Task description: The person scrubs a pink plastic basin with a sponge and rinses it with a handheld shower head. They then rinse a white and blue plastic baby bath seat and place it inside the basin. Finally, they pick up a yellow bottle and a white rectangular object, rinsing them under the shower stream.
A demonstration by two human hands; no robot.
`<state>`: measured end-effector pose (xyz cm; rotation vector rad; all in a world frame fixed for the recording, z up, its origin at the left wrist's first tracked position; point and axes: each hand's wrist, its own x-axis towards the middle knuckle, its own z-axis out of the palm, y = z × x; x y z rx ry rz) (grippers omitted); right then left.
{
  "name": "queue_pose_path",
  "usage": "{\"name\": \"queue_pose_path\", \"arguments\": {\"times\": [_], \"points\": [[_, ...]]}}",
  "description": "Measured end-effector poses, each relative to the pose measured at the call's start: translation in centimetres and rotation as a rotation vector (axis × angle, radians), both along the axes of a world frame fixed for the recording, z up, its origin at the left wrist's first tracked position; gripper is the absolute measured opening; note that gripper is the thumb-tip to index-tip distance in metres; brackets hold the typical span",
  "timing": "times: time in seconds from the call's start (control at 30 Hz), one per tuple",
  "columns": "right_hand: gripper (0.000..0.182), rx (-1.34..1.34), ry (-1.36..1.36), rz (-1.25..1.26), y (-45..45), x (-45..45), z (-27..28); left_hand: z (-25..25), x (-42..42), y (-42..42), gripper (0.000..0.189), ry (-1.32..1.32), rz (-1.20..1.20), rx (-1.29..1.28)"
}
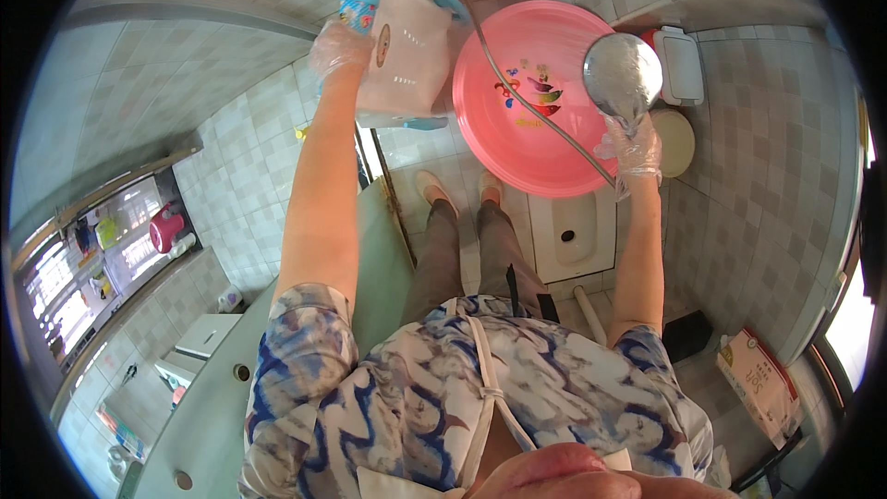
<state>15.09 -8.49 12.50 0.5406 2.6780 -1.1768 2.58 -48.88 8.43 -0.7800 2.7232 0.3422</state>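
My left hand (339,48), in a thin clear plastic glove, grips a white plastic box (412,48) by its left side. Light-blue parts show on the box's edges, one of them a printed blue piece (359,3) just above my fingers. In my gloved right hand (637,145) is a chrome shower head (622,76), held over the right rim of a pink plastic basin (478,132). Its metal hose (516,86) crosses in front of the basin. Colourful printed pictures mark the basin's floor. No water shows clearly from the shower head.
A squat toilet (572,235) lies below the basin, near my feet. Beside the right wall stand a white lidded bin (679,66) and a round cream container (673,142). A greenish panel (378,242) is on my left. A tissue pack (759,388) lies lower right.
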Motion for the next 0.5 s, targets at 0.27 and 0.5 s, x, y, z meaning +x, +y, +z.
{"name": "queue_pose_path", "arguments": {"times": [0.27, 0.5], "points": [[0.039, -0.503, -0.111, -0.079, -1.3, -2.0, 3.0, -0.1, 1.6, -2.0, 0.056, 0.105, 0.004, 0.021], [0.034, -0.435, -0.168, 0.101, -4.6, -3.2, 2.6, 1.7, 1.0, -0.8, 0.056, 0.119, -0.022, 0.112]]}}
